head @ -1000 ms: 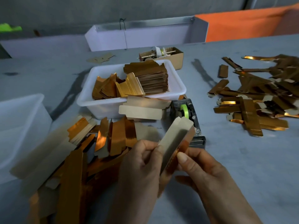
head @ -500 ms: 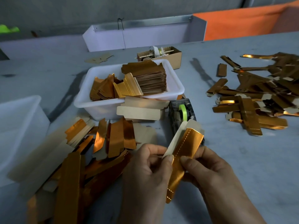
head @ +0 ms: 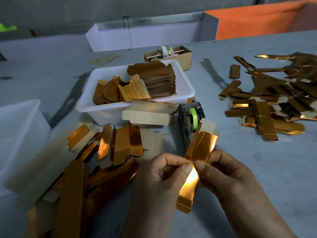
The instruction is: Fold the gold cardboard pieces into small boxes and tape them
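A long gold cardboard piece [head: 199, 148] stands nearly upright between my hands, gold face toward me, its plain flap at the top. My left hand [head: 159, 179] pinches its left edge with thumb and forefinger. My right hand [head: 226, 174] pinches the right edge at the same height. Just behind the piece sits a dark tape dispenser [head: 187, 121] with a green roll. Unfolded gold pieces [head: 106, 152] lie in a loose heap on the left, and folded gold pieces [head: 274, 103] are piled at the right.
A white tub [head: 133, 110] behind the heap holds stacked gold blanks. Another white bin [head: 18, 134] stands at the left edge. A small brown carton [head: 186, 59] sits further back, with a long white trough [head: 145, 36] behind it. Grey tabletop [head: 257, 169] shows at the right.
The piece has been turned so its gold face points at me and folded along its length. Both hands slid closer together on it, and it sank a little lower.
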